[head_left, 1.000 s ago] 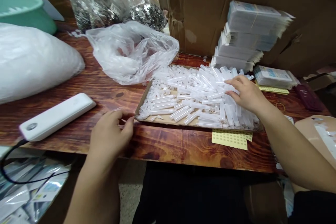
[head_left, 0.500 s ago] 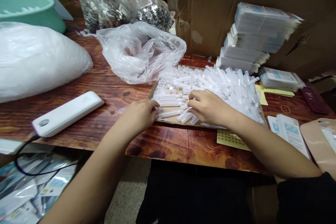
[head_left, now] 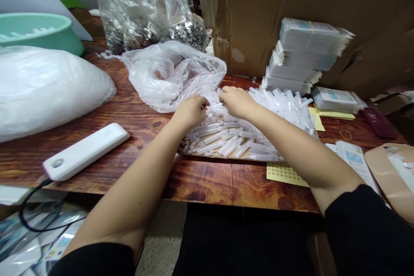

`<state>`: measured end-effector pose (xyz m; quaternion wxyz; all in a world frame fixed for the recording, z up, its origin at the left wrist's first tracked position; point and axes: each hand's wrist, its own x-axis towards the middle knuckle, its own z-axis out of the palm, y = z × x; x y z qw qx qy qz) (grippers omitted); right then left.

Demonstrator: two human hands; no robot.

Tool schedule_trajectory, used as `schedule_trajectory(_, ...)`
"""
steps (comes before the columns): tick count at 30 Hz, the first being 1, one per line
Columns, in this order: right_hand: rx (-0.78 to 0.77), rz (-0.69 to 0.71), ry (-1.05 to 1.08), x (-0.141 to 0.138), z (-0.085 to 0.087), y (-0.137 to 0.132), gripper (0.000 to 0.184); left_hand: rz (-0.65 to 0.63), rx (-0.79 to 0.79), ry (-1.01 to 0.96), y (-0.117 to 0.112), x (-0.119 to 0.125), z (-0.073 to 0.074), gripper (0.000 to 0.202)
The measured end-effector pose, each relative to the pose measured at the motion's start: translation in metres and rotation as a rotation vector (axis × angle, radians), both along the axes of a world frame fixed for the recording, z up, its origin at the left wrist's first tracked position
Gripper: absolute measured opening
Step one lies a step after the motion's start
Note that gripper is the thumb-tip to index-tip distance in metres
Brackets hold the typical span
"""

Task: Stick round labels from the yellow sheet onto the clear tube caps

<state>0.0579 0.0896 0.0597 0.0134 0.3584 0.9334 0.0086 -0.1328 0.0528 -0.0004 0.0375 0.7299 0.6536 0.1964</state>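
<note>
A shallow cardboard tray (head_left: 207, 155) holds a heap of clear plastic tubes (head_left: 231, 144) and small white caps on its left side. Over the tray's back left part is my left hand (head_left: 191, 113), its fingers curled in; whatever they hold is hidden. Just to its right, my right hand (head_left: 238, 101) bends its fingers in a pinch above the heap. Anything between those fingertips is too small to make out. The two hands face each other with a small gap between them.
A crumpled clear bag (head_left: 174, 73) lies behind the tray, and a full white bag (head_left: 48, 90) to the left. A white corded device (head_left: 86, 151) sits in front of it. Banded card stacks (head_left: 300, 56) stand at the back right. A yellow sticker sheet (head_left: 286, 174) lies in front.
Both hands have moved from the tray's front part to its back, closer together. More tubes now show along the front edge. The view has shifted slightly.
</note>
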Motion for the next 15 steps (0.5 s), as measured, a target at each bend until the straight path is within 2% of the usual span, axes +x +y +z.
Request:
schedule_trajectory(2,-0.017,-0.017,-0.024,-0.009,-0.001,0.013,0.04,-0.01,0.022,0.045,0.015,0.001,-0.002,0.036)
schedule_trajectory(5,-0.071,-0.004,-0.062,-0.016,0.001,0.019,0.036,-0.04,0.022,0.114,0.026,0.001,-0.004,0.039)
schedule_trajectory(10,-0.099,0.08,-0.004,-0.021,0.009,0.001,0.029,-0.058,0.01,0.157,0.033,-0.002,-0.008,0.044)
schedule_trajectory(15,-0.34,0.183,0.164,-0.033,-0.005,-0.016,0.024,-0.082,-0.012,0.114,0.044,-0.01,-0.01,0.043)
